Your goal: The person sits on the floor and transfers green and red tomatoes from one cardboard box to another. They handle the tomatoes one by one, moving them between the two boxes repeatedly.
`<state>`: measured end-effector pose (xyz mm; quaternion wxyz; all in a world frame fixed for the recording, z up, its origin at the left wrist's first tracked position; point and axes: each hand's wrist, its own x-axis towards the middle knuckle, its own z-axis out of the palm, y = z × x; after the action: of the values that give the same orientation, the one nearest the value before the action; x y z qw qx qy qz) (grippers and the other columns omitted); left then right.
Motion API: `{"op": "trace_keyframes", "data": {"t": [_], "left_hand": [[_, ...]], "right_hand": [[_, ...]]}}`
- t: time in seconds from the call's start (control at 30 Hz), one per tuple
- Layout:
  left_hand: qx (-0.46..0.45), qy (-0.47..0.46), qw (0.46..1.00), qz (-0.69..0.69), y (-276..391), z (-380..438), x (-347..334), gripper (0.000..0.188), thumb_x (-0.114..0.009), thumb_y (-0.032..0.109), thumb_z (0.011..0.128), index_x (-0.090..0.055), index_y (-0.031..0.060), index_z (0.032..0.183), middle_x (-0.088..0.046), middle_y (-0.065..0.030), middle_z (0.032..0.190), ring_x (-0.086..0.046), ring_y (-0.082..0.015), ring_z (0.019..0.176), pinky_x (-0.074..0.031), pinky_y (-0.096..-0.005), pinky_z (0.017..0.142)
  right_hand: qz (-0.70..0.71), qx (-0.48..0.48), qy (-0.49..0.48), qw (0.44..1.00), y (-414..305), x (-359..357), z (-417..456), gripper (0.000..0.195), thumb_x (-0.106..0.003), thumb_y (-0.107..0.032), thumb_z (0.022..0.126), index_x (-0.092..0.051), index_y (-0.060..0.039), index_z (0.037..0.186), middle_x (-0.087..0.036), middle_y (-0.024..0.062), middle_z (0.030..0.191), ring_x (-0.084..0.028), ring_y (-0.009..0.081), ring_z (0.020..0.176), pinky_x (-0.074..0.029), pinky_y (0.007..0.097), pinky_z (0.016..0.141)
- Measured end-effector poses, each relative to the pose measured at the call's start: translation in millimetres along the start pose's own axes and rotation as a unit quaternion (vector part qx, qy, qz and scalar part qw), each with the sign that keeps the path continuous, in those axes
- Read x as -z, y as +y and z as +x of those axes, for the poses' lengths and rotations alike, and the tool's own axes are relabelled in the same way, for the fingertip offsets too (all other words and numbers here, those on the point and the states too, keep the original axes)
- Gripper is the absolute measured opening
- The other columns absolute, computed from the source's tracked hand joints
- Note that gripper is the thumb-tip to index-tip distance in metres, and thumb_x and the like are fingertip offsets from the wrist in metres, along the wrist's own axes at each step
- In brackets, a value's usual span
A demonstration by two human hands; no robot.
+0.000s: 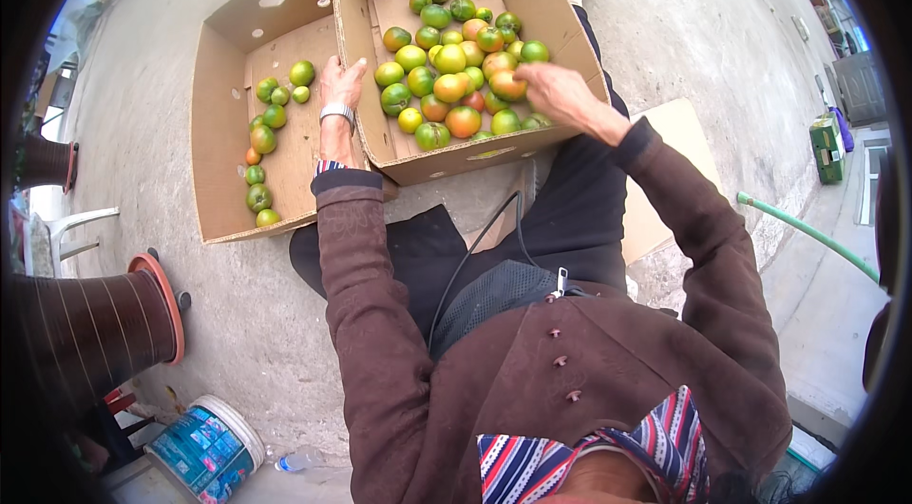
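Two cardboard boxes lie side by side before me. The right box [470, 165] holds many green, yellow and orange tomatoes [450, 59]. Fewer tomatoes [263, 139] lie in a loose row inside the left box [214, 148]. My left hand [340, 87], with a metal-banded watch [337, 112] at its wrist, grips the adjoining box walls, thumb over the top edge. Over the right part of the heap, my right hand [566, 96] has its bent fingers against an orange-green tomato [507, 86]; the fingertips are partly hidden, so a firm hold cannot be told.
A flat cardboard sheet [666, 169] lies right of my legs. A green hose [805, 237] crosses the right side. At left stand a brown pot [100, 326] and a white plastic chair [75, 233]. A bucket [206, 450] and plastic bottle [299, 461] are lower left.
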<state>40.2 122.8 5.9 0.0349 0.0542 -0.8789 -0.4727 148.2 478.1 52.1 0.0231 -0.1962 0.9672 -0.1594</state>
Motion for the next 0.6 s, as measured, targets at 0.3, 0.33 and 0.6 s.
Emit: {"op": "trace_keyframes", "data": {"t": [0.3,0.33,0.6], "left_hand": [[0.023,0.014,0.998,-0.059,-23,8,-10,0.04,-0.075,0.025,0.083,-0.065,-0.0002,0.112,-0.071,-0.0102,0.096,-0.064,-0.0153,0.085,-0.051,-0.0318,0.078],[0.012,0.043,0.999,-0.029,-35,11,-5,0.043,-0.076,0.028,0.082,-0.065,-0.0008,0.112,-0.071,-0.0108,0.097,-0.065,-0.0171,0.086,-0.051,-0.0335,0.08],[0.015,0.021,0.999,-0.039,-4,-8,3,0.064,-0.073,0.05,0.078,-0.064,-0.0019,0.113,-0.07,-0.0207,0.102,-0.068,-0.0324,0.094,-0.053,-0.042,0.081]], "right_hand": [[0.001,-0.1,-0.061,0.993,-40,-15,-21,0.039,-0.037,-0.038,0.101,-0.061,-0.0073,0.099,-0.069,0.0172,0.089,-0.068,0.0369,0.086,-0.053,0.0495,0.076],[0.031,-0.087,-0.058,0.994,-40,-18,-20,0.042,-0.036,-0.04,0.102,-0.063,-0.0074,0.101,-0.07,0.0176,0.092,-0.067,0.0373,0.09,-0.053,0.0489,0.078],[0.072,-0.103,-0.101,0.987,-34,-10,-19,0.051,-0.033,-0.041,0.099,-0.068,-0.0044,0.096,-0.069,0.0194,0.099,-0.064,0.0379,0.098,-0.048,0.048,0.087]]}}
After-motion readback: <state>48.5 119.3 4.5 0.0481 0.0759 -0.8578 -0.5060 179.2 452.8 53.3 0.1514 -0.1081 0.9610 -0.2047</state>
